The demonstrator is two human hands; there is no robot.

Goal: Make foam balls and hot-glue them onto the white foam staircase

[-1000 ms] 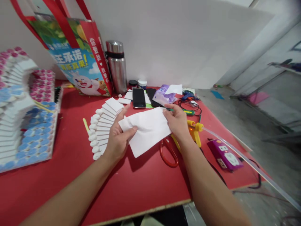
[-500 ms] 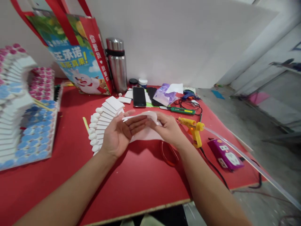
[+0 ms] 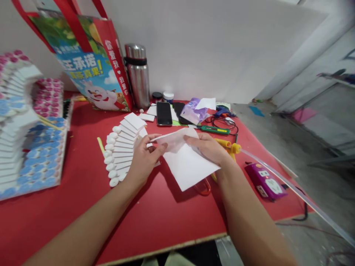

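Between my hands is a sheet of white paper [image 3: 184, 162], bent near its far edge, its near corner hanging over the red table. My left hand [image 3: 146, 157] pinches the paper's left edge between thumb and fingers. My right hand [image 3: 206, 147] grips the far right part, thumb on top and the other fingers partly hidden. Just left of my left hand lies a fan of white strips [image 3: 124, 144] with round white ends [image 3: 110, 159]. A red-handled tool [image 3: 204, 188], partly covered by the paper, rests below it. Behind my right wrist is a yellow glue gun [image 3: 231, 147] with a long clear glue stick.
A purple power socket [image 3: 266, 183] sits at the right table edge, cables around it. Along the back stand a steel flask [image 3: 139, 81], a phone [image 3: 164, 113], a green-handled cutter [image 3: 215, 129] and a printed bag [image 3: 91, 70]. Blue and pink pieces [image 3: 44, 155] lie on the left.
The paper has swung from a curled, upright position to lying more open and facing me. My left hand has turned from palm up to pinching its edge; my right hand has shifted slightly rightward.
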